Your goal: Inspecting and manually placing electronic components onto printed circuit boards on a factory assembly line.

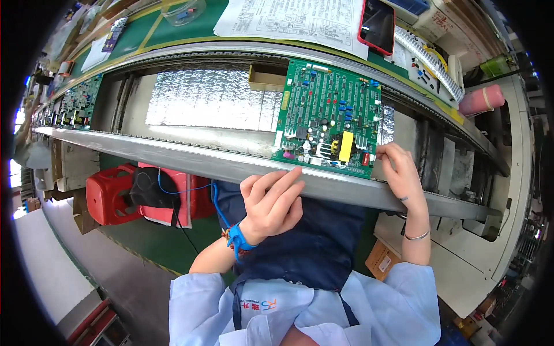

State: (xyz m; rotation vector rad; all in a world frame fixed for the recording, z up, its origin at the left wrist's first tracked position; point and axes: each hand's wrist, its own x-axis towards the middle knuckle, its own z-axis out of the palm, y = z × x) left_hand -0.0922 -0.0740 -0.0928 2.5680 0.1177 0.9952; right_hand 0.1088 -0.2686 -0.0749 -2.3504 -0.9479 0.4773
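A green circuit board (329, 115) with a yellow transformer and blue parts lies across the two rails of a conveyor line. My right hand (398, 170) touches the board's near right corner, fingers curled at its edge. Just below the board's near left edge, my left hand (271, 202) rests on the near metal rail (173, 155), fingers loosely bent and empty. A blue strap circles my left wrist and a thin bangle my right.
Silver foil lining (202, 98) fills the conveyor bed left of the board. More green boards (78, 101) sit far left on the line. Beyond the far rail lie a printed sheet (294, 20), a red-cased phone (378, 26) and component strips (430, 60). A red stool (109, 193) stands below.
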